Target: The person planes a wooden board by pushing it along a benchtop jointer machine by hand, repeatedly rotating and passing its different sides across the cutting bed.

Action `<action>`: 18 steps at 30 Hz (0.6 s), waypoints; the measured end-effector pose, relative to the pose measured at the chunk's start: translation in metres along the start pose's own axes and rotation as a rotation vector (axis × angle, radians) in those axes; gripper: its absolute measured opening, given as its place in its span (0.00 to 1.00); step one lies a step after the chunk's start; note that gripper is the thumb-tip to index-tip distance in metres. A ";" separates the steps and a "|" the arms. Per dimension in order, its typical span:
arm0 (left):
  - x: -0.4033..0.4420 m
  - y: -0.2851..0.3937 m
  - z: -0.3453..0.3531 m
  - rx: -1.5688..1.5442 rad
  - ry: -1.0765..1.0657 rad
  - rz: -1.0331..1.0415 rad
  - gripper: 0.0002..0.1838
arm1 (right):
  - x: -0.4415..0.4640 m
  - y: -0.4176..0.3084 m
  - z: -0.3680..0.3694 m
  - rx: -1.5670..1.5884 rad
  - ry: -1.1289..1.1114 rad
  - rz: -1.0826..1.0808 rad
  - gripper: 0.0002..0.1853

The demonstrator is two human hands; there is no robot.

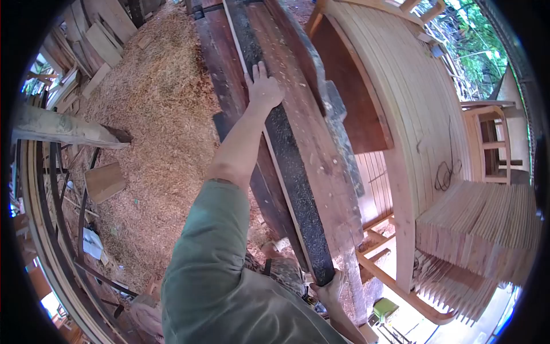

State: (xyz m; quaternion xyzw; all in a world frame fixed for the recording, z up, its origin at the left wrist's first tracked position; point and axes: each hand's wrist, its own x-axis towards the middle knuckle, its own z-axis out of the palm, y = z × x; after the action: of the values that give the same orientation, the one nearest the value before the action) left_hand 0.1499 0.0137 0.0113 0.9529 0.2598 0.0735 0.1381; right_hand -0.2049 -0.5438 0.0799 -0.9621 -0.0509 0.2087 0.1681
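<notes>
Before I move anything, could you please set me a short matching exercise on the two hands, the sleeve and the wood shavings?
1. Left hand
2. Right hand
3. Sleeve
4. Wood shavings

A. Grey-green
B. Lying loose and scattered
C. At the near end of the dark board
D. On that board, farther along it

Pairs: 1-D; 2-C; 3-A; 4-B

Long reddish-brown wooden bench (312,137), with a dark-faced board (294,178) lengthwise and scattered pale chips (319,161) on top.

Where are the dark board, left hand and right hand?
Dark board (293,172): head view, middle of speckled face.
Left hand (266,92): head view, back of hand.
Right hand (330,291): head view, middle of hand.
</notes>
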 end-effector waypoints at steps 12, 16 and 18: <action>0.121 -0.070 -0.006 -0.087 -0.008 -0.018 0.33 | 0.087 -0.108 0.022 -0.060 0.090 -0.101 0.54; 0.152 -0.092 -0.009 -0.104 0.062 -0.029 0.35 | 0.120 -0.130 0.022 -0.065 0.068 -0.154 0.54; 0.156 -0.117 -0.005 -0.165 0.136 -0.132 0.36 | 0.133 -0.148 0.022 -0.041 0.106 -0.189 0.55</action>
State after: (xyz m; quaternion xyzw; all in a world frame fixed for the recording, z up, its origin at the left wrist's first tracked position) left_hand 0.2267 0.1915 -0.0087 0.9119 0.3238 0.1501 0.2026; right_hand -0.0971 -0.3759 0.0608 -0.9659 -0.1366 0.1396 0.1699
